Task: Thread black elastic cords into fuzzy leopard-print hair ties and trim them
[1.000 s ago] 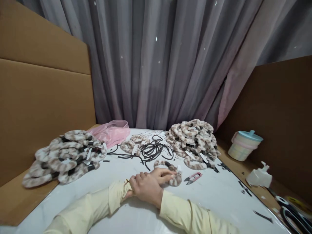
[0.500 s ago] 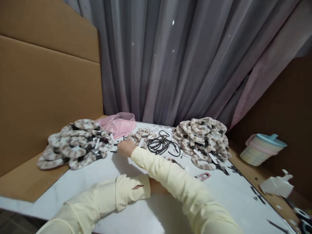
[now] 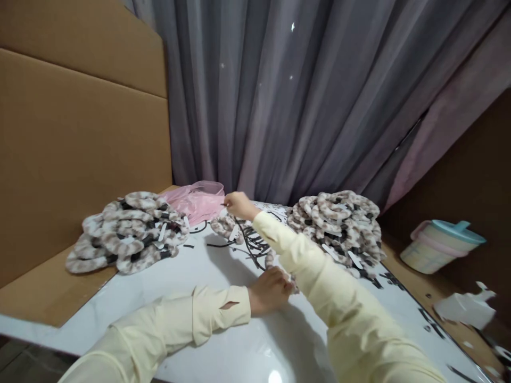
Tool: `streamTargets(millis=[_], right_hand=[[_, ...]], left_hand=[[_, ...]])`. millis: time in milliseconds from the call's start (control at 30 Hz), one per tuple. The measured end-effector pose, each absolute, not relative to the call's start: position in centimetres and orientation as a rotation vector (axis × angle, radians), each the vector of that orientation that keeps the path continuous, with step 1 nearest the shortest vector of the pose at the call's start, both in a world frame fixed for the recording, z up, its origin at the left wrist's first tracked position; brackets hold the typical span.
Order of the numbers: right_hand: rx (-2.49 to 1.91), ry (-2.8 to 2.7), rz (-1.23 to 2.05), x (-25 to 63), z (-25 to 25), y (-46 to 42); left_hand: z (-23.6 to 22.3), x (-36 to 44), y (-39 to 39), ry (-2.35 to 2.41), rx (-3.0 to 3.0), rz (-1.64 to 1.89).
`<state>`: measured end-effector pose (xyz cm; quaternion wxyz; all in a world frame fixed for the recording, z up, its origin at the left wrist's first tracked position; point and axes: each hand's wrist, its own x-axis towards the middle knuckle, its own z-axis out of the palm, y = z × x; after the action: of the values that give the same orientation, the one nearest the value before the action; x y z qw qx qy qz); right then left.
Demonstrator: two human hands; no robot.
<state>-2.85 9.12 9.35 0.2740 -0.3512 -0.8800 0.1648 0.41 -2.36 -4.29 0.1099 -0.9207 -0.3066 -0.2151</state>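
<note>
My right hand [image 3: 241, 206] is raised over the back of the table, its fingers pinched on a thin black cord [image 3: 244, 239] that hangs down toward the tabletop. Closer to me, my left hand [image 3: 271, 291] is closed around a brown-and-white furry loop [image 3: 270, 259]; part of the loop shows above the fingers, and the rest is hidden by the hand and the right sleeve. Behind the right forearm lies a tangle of black cords [image 3: 257, 242], partly covered. A small furry piece [image 3: 223, 224] with a white tag rests just below my right hand.
Furry rings with black joints and white tags are heaped at left [image 3: 131, 231] and right [image 3: 339, 226]. A pink mesh bag [image 3: 195, 199] lies at the back. A lidded cup [image 3: 439, 247] and a white dispenser [image 3: 465, 307] stand right. Cardboard walls [image 3: 83, 117] and a curtain [image 3: 259, 96] enclose the table.
My right hand has risen and moved right and back, lifting a black cord. My left hand, hidden before behind the right sleeve, now shows with a furry loop in it.
</note>
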Motion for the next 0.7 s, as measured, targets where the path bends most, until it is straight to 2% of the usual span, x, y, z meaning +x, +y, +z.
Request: streamTargets(millis=[133,233,400,467,567,700], right_hand=[[-0.980,-2.114,0.452,5.2,13.2,9.3],[-0.957,-1.915,0.447,11.1,14.9,7.0],[-0.750,-1.482,0.341,17.4,16.5,1.7],[-0.783,-1.466,0.273,18.8,16.4,0.0],[-0.976,-1.699,0.312,20.2,15.2,-1.2],[-1.180,-2.214,0.524,21.1,11.5,-0.8]], left_hand=[[-3.8,0.3,-3.2,-0.767,-2.669,-0.537],[-3.6,0.2,-3.5,-0.630,-2.589,-0.595],[-3.7,0.7,-2.2,0.113,-2.485,-0.843],[-3.6,0.7,-1.9,0.238,-2.458,-0.872],[-3.4,0.4,-1.8,0.135,-2.499,-0.803],[-3.3,-0.2,-2.0,-0.304,-2.554,-0.843]])
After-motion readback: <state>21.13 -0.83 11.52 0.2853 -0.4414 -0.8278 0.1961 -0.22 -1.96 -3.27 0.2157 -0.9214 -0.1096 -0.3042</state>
